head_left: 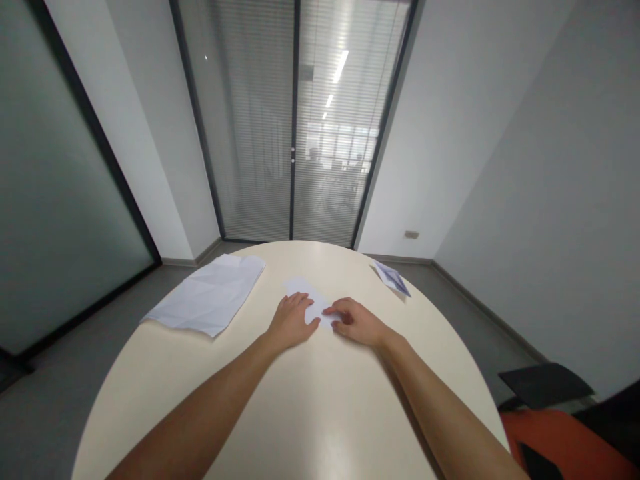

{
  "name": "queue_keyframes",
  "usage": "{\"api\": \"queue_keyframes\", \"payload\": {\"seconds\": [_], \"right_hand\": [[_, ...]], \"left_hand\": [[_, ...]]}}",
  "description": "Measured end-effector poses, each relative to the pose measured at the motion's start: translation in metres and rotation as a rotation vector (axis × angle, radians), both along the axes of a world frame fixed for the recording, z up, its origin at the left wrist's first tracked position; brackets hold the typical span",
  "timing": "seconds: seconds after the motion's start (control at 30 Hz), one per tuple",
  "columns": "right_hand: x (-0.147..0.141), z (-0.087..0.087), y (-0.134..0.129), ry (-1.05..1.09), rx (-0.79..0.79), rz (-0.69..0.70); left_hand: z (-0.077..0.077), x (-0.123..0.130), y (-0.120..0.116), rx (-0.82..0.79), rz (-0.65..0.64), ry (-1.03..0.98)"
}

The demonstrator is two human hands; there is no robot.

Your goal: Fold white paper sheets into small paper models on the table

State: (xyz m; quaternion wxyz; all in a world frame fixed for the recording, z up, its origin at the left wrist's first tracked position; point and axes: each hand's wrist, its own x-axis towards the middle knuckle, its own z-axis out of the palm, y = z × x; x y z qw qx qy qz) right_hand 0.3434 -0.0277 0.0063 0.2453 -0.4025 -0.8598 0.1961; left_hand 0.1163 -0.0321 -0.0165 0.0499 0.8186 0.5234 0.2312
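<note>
A small folded piece of white paper (316, 309) lies on the round cream table (310, 407), between my hands. My left hand (293, 319) rests flat across the paper's left part, fingers stretched out and thumb apart. At the right corner of the same paper is my right hand (359, 321), its fingers curled and the thumb and forefinger closed about the corner. The exact grip of those fingertips is too small to make out. Part of the paper is hidden beneath both hands.
Larger creased white sheets (213, 297) lie at the table's left. A folded paper piece with a darker inside (393, 279) stands near the far right edge. An orange chair with dark armrests (565, 440) is at the lower right. Glass panels with blinds (295, 127) are behind the table.
</note>
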Motion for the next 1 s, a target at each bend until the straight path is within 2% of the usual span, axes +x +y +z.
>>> {"api": "queue_keyframes", "payload": {"seconds": [0.27,0.53,0.8,1.0], "right_hand": [[0.0,-0.005,-0.001,0.009,0.079,0.099],[0.001,-0.003,-0.002,0.021,0.027,0.024],[-0.005,0.002,-0.003,0.028,0.022,0.009],[-0.006,-0.005,0.0,-0.023,0.139,0.053]], "left_hand": [[0.004,-0.001,-0.001,0.006,-0.051,0.014],[0.008,0.0,-0.006,0.039,0.068,0.06],[0.01,0.0,-0.007,0.057,0.066,0.068],[0.014,0.003,-0.009,0.073,0.111,0.099]]}}
